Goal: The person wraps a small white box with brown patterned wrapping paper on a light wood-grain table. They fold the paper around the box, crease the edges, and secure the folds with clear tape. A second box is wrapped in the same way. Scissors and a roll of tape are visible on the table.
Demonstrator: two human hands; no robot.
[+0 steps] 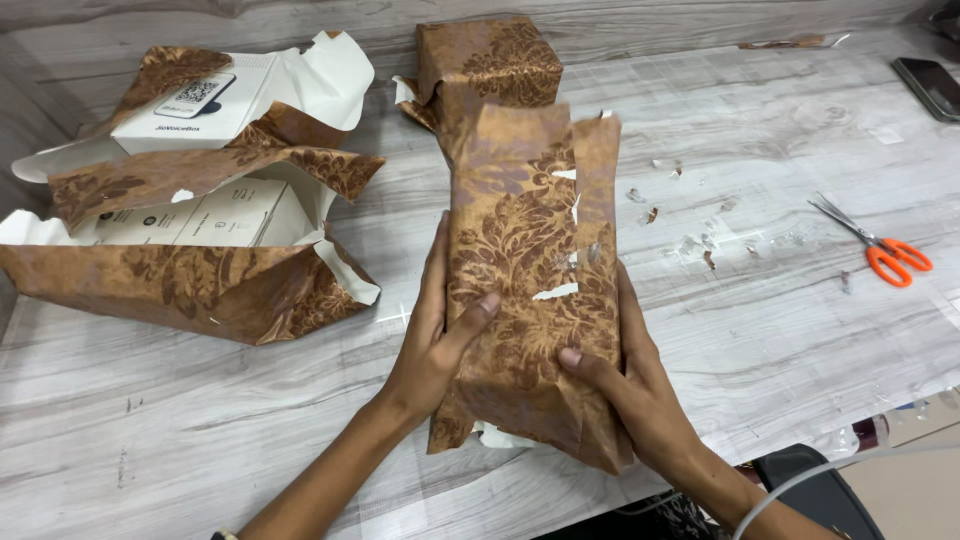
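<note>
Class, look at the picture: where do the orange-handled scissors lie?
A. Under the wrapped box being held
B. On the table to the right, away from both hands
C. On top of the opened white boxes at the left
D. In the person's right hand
B: the scissors lie flat on the table at the right, while both hands, left and right, grip the wrapped box.

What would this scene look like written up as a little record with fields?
Setting: grey wood-grain table
Left hand: grips the left side of the wrapped box, thumb on top
Right hand: grips its right side, thumb on top
Wrapped box: long, in brown floral paper, torn in spots along the seam
Behind it: smaller wrapped parcel, touching
Left side: two white boxes lying in opened wrapping paper
Right side: orange-handled scissors, paper scraps, dark phone at the edge
</note>
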